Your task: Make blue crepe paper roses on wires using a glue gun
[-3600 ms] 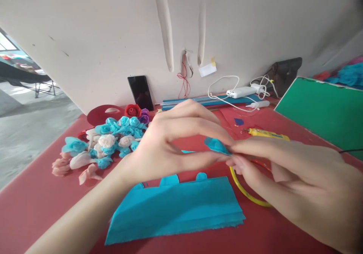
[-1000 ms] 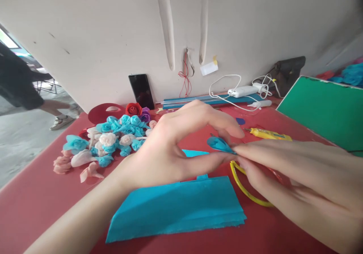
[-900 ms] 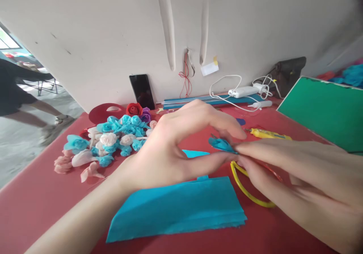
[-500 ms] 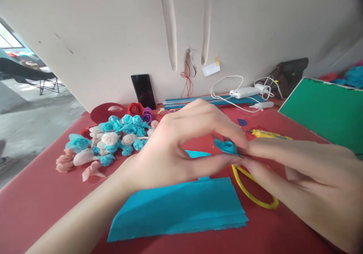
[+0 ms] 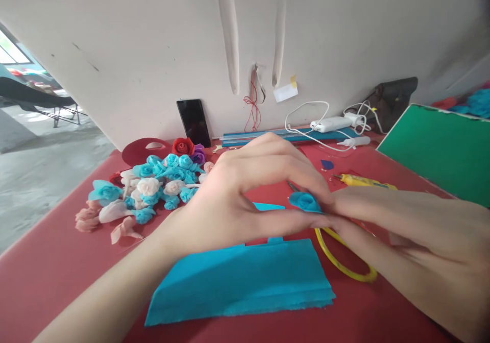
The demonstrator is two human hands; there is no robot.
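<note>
Blue petal roll (image 5: 306,201) held up past far right corner of folded blue paper (image 5: 241,282), fingers of left hand (image 5: 225,195) and right hand (image 5: 413,236) both pinching it. Curls rounder than few secs ago, kinda rose-like, so shaping seems further along.

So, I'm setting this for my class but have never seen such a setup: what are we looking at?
There is no machine: these are a person's bare left hand and right hand. The camera sits on that person's head, looking forward and down. Both hands pinch a small curled blue piece. On the red table lie a folded blue sheet, a pile of flowers off to the left, and a yellow tool beyond the right hand. At the back, a phone leans against the wall.
</note>
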